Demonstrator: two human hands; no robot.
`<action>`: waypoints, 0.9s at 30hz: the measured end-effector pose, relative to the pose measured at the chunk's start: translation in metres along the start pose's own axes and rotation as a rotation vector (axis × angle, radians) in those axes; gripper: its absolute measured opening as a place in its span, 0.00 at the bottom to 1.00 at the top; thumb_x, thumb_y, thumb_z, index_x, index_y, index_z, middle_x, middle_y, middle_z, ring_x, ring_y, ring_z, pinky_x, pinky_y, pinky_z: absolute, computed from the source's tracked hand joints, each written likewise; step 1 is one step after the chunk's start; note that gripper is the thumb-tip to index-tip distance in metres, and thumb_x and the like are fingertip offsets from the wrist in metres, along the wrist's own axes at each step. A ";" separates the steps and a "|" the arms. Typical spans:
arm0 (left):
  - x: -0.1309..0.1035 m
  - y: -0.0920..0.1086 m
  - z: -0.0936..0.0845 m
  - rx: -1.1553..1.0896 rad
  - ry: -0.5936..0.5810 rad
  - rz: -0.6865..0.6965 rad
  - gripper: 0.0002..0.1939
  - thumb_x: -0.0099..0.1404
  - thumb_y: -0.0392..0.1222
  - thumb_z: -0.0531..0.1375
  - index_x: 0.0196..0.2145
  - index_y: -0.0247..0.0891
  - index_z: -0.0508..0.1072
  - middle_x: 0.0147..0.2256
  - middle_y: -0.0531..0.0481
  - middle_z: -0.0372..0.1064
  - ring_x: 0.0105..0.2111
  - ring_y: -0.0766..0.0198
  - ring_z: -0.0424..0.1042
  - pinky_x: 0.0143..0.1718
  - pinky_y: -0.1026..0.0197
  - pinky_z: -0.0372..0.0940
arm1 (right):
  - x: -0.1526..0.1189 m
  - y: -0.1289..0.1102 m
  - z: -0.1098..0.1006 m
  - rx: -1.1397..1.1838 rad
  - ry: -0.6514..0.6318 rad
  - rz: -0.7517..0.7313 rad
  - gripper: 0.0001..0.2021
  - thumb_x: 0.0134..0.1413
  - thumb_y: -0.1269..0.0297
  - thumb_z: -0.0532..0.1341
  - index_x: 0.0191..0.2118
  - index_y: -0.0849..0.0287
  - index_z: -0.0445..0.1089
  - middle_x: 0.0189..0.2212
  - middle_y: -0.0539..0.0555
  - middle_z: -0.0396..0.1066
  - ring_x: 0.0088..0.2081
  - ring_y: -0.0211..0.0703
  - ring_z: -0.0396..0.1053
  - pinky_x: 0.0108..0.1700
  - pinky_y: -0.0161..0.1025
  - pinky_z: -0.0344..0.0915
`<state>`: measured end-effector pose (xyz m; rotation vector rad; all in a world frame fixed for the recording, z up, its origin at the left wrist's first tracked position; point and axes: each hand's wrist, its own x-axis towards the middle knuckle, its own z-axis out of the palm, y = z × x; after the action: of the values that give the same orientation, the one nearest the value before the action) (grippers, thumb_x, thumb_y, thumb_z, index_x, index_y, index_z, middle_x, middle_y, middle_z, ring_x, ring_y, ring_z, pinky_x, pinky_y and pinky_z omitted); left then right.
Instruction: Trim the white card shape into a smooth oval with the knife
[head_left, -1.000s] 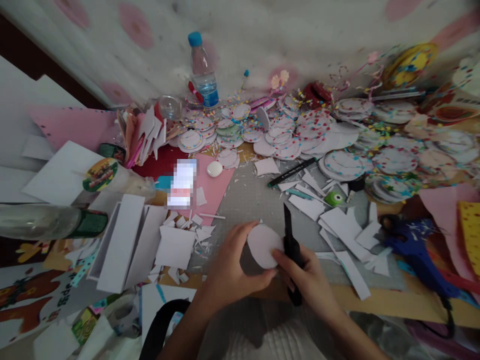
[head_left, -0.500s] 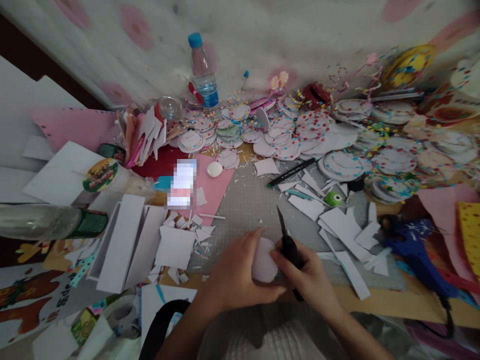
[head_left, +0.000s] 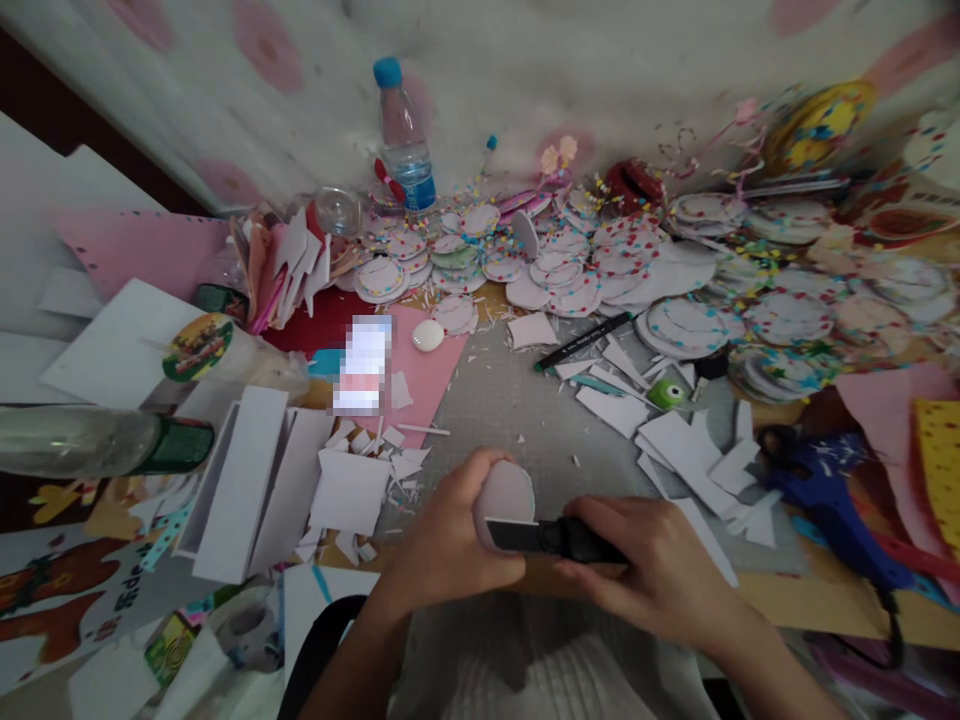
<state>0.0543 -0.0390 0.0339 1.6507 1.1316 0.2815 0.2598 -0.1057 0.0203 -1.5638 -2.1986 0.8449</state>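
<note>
Left hand: the left hand (head_left: 450, 535) is one of two hands in view, near the middle of the desk (head_left: 510, 400); its grip is pinching one white paper disc (head_left: 506, 492), thumb below and fingers curled over the disc's far-left edge.
Right hand: the right hand (head_left: 660, 570) lies just right of the left, its grip pressed together around the handle of one pair of black scissors (head_left: 551, 537).
Paper disc: one round white piece, held up just above the near edge of the grey mat (head_left: 517, 395), between the two hands.
Scissors: the dark blades point left and lie across the lower part of the disc, touching it; whether the blades are parted cannot be told.
Bottles: one clear water bottle (head_left: 403, 140) with a blue cap stands upright at the far side by the wall; one larger clear bottle (head_left: 97, 442) with a dark green neck lies on its side at the left.
Pen: one black marker (head_left: 581, 343) lies slantwise on the mat, far of the hands.
Blue tool: one blue-handled tool (head_left: 825, 490) rests at the right.
Decorated rounds: too many to count, a heap of dotted paper circles (head_left: 570, 270) spreads along the far side.
Offcuts: many white paper scraps (head_left: 697, 450) lie right of the hands, and several folded white card pieces (head_left: 255, 485) lie to the left.
Pink sheet: one pink sheet (head_left: 431, 375) lies far-left of the hands.
</note>
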 end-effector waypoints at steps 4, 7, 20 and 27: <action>-0.003 0.001 -0.004 -0.005 -0.033 -0.011 0.34 0.43 0.32 0.61 0.51 0.44 0.61 0.43 0.51 0.66 0.42 0.57 0.68 0.42 0.60 0.63 | 0.000 0.008 0.003 -0.041 0.060 0.002 0.15 0.59 0.51 0.55 0.32 0.57 0.67 0.19 0.50 0.68 0.21 0.39 0.67 0.24 0.34 0.51; -0.006 0.002 -0.009 -0.010 -0.085 -0.017 0.33 0.44 0.32 0.61 0.50 0.46 0.61 0.45 0.51 0.65 0.44 0.57 0.67 0.43 0.60 0.63 | -0.003 0.020 0.003 -0.103 0.185 0.079 0.16 0.60 0.50 0.54 0.32 0.57 0.67 0.18 0.50 0.67 0.19 0.40 0.66 0.23 0.34 0.51; -0.004 0.003 -0.010 -0.027 -0.092 0.007 0.33 0.43 0.31 0.60 0.49 0.45 0.60 0.42 0.53 0.63 0.40 0.61 0.66 0.39 0.64 0.61 | -0.001 0.013 0.002 -0.072 0.077 -0.019 0.16 0.59 0.49 0.55 0.32 0.58 0.67 0.18 0.50 0.68 0.20 0.40 0.67 0.23 0.35 0.50; -0.009 0.003 -0.013 -0.022 -0.132 -0.023 0.33 0.43 0.31 0.60 0.48 0.46 0.61 0.43 0.53 0.62 0.42 0.59 0.65 0.39 0.63 0.60 | -0.008 0.026 0.000 -0.100 0.161 0.063 0.17 0.61 0.49 0.53 0.34 0.58 0.66 0.19 0.49 0.67 0.20 0.39 0.67 0.23 0.35 0.52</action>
<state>0.0429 -0.0376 0.0448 1.6111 1.0440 0.1672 0.2820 -0.1073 0.0053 -1.6927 -2.1161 0.6110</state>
